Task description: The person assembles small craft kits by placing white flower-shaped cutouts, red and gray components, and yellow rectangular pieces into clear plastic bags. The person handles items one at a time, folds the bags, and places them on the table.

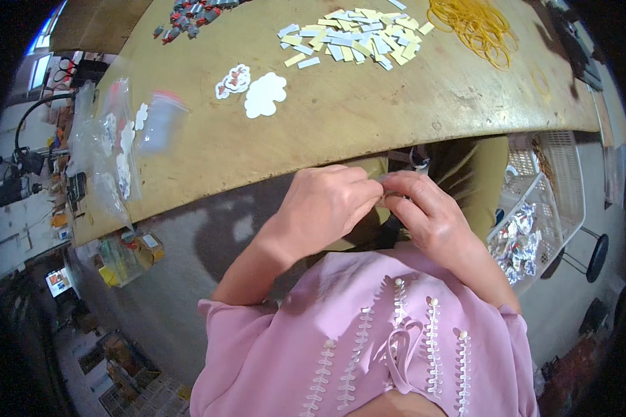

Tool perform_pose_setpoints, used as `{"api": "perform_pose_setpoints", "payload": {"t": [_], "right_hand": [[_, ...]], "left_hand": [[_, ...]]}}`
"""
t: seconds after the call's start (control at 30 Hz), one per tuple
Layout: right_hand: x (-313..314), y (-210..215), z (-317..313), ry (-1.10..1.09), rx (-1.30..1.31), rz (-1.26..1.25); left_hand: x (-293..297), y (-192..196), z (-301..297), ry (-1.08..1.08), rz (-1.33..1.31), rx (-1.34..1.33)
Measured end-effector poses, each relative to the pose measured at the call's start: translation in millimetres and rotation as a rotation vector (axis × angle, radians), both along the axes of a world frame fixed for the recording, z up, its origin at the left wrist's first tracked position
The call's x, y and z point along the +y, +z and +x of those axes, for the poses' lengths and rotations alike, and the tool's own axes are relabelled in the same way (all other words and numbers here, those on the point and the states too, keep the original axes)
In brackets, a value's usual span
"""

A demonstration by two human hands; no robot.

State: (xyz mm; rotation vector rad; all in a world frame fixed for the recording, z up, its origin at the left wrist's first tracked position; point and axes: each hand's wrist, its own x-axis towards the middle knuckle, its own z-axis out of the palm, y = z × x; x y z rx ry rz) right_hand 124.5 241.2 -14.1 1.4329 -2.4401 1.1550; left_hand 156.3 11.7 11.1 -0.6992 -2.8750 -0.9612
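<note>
My left hand [327, 203] and my right hand [432, 212] meet just off the near edge of the table, above my lap. The fingers of both are closed and pinched together at the tips. Whatever lies between them is too small and too covered to make out. Beyond them on the table, a white cloud-shaped card [265, 95] lies beside a small stack of printed cut-outs [236, 79]. Farther back are a pile of yellow and white strips [358, 40] and a heap of small grey and red parts [196, 15].
Yellow rubber bands [474, 29] lie in a tangle at the back right of the table [368, 111]. Clear plastic bags [163, 124] rest at its left. White plastic baskets [567, 177], one holding shiny silvery pieces [520, 244], stand low on the right.
</note>
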Motion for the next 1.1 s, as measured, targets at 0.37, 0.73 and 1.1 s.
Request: {"api": "perform_pose_setpoints", "payload": {"t": [0.37,0.73,1.1], "right_hand": [[11,-4,1,-0.061,-0.071,0.001],[16,-7,-9,-0.079,-0.038,-0.04],[10,7,-10,-0.119,0.014,-0.107]], "left_hand": [[-79,1,-118,0.489,-0.048,0.092],[-57,19,-107,0.454,-0.01,-0.113],[20,7,-19,0.123,0.289,0.091]]}}
